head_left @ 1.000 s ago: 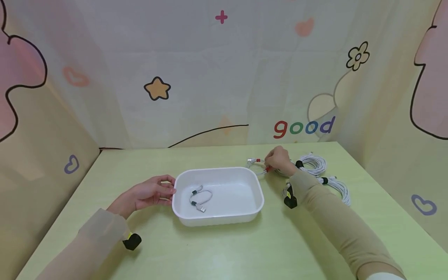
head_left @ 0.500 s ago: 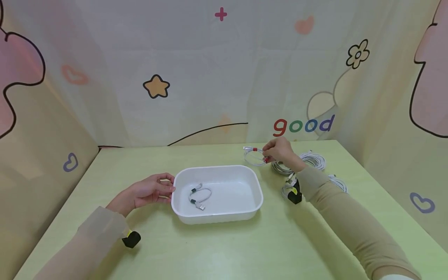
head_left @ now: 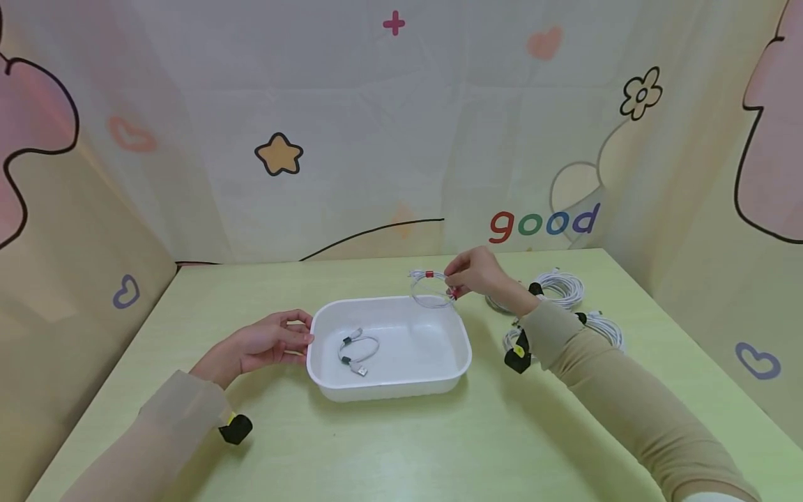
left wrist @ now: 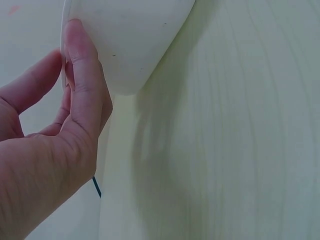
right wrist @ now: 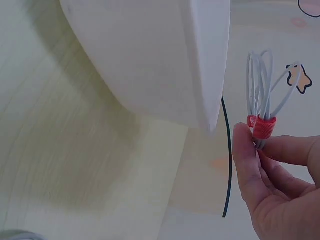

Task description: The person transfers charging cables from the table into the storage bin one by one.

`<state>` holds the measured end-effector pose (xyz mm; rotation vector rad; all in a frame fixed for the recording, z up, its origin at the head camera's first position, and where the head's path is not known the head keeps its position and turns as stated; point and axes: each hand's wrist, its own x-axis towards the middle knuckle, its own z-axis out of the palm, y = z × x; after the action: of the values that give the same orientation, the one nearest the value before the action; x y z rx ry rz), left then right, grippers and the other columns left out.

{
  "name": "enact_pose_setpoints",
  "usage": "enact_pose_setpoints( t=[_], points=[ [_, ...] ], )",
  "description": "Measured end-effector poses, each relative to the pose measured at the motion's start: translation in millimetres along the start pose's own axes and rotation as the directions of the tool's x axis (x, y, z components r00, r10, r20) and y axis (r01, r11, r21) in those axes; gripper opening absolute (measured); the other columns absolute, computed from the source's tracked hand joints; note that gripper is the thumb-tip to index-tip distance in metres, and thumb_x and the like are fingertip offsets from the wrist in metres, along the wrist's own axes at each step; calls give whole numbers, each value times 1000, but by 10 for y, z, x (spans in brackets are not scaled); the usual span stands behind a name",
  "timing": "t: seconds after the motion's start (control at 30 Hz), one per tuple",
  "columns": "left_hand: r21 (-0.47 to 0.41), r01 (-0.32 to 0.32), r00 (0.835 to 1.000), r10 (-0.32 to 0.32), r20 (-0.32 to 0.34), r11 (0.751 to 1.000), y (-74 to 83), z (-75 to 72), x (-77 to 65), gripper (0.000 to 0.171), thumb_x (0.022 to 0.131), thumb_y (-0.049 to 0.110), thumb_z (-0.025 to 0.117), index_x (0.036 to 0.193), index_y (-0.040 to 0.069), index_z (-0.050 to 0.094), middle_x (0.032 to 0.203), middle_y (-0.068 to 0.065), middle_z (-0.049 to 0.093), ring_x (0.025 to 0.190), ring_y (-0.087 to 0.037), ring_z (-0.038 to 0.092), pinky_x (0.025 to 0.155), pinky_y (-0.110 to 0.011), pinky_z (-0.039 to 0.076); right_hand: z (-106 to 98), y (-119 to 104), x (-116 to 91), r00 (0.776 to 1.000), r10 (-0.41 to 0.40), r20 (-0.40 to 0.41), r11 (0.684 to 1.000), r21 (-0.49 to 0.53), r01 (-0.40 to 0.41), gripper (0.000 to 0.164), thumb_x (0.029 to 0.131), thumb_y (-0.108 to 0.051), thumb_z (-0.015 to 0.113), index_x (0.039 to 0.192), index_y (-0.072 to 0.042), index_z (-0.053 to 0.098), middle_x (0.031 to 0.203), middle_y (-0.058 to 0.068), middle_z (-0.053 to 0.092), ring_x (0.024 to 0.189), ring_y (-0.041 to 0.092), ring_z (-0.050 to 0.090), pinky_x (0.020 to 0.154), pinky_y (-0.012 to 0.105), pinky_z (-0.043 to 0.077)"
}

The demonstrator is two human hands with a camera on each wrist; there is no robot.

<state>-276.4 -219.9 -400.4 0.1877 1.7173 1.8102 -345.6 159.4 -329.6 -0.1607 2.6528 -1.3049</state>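
Note:
My right hand [head_left: 479, 272] pinches a small coiled white cable [head_left: 431, 289] over the far right corner of a white plastic tub [head_left: 389, 392]. In the right wrist view, finger and thumb grip the cable's lower end, close under its red ties [right wrist: 264, 127]. Its loops stick up past the fingertips. My left hand [head_left: 270, 343] holds the tub's left rim; the left wrist view has one finger against the outer wall [left wrist: 130, 45] and another digit at the rim. Inside the tub, toward the left, lies a short white USB cable [head_left: 360, 354] with dark ties.
Right of the tub lie several coiled cables: a white one [head_left: 564, 289] at the back, another [head_left: 605, 331] nearer the right edge, and a smaller one [head_left: 511, 340] by my right wrist, partly hidden. A printed curtain [head_left: 351, 139] stands behind the pale table [head_left: 376, 453].
My right hand has lifted the red-tied cable from the table and carried it left, over the tub's far right corner. The left hand stays at the tub's rim.

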Motion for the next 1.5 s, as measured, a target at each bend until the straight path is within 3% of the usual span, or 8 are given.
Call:
enact_pose_setpoints(
  t=[0.37, 0.7, 0.83, 1.07, 1.23, 1.33, 1.5],
  points=[
    [-14, 4, 1000, -4, 0, 1000, 18, 7, -16, 22, 94, 3, 58, 112, 6, 45, 94, -3, 65, 77, -15, 66, 76, -31, 60, 294, -119, -127, 995, -47, 92, 999, -17, 48, 17, 88, -5, 68, 104, 2, 66, 92, 15, 67, 68, 16, 64, 65, 24, 58],
    [-3, -6, 1000, 6, 7, 1000, -8, -2, -17, 21, 94, 4, 57, 112, 6, 45, 94, -3, 66, 78, -15, 66, 77, -32, 60, 501, -132, -178, 986, -54, 159, 998, -36, 61, 17, 88, -6, 69, 102, 1, 67, 93, 17, 70, 67, 17, 66, 68, 29, 60],
    [0, -9, 1000, 9, 8, 1000, -5, -4, -21, 21, 94, 3, 57, 111, 6, 45, 94, -2, 66, 78, -15, 66, 77, -32, 60, 507, -157, -217, 979, -76, 190, 991, -96, 95, 18, 90, -9, 67, 104, 2, 67, 95, 19, 71, 68, 17, 67, 71, 32, 60],
    [4, -4, 1000, 4, 9, 1000, 9, -2, 1, 20, 94, 4, 58, 110, 7, 46, 94, -2, 66, 78, -15, 66, 77, -32, 60, 271, -96, -295, 974, -211, 84, 956, -190, 223, 19, 93, -8, 60, 105, 6, 65, 95, 24, 69, 64, 18, 65, 61, 27, 59],
    [7, 0, 1000, 0, 2, 1000, 14, 0, 7, 20, 94, 4, 58, 109, 8, 47, 93, -2, 65, 77, -15, 65, 77, -31, 60, 0, 140, -288, 969, -247, -17, 930, -286, 232, 17, 93, -9, 59, 101, 4, 66, 85, 20, 69, 61, 17, 63, 54, 22, 54],
    [14, -1, 1000, 1, -1, 1000, 16, 3, 4, 20, 94, 5, 59, 109, 8, 47, 94, -2, 65, 77, -15, 65, 77, -31, 60, -156, 326, -313, 969, -245, -19, 901, -374, 221, 14, 89, -5, 59, 95, 4, 68, 79, 16, 69, 60, 15, 61, 53, 21, 50],
    [22, -5, 1000, 5, 4, 1000, 19, 6, -6, 20, 94, 5, 58, 110, 8, 46, 94, -1, 65, 78, -15, 65, 78, -32, 59, -368, 565, -425, 988, -155, 2, 818, -560, 130, 14, 79, 4, 57, 69, -1, 64, 61, 4, 55, 56, 13, 44, 50, 21, 35]
  ],
)
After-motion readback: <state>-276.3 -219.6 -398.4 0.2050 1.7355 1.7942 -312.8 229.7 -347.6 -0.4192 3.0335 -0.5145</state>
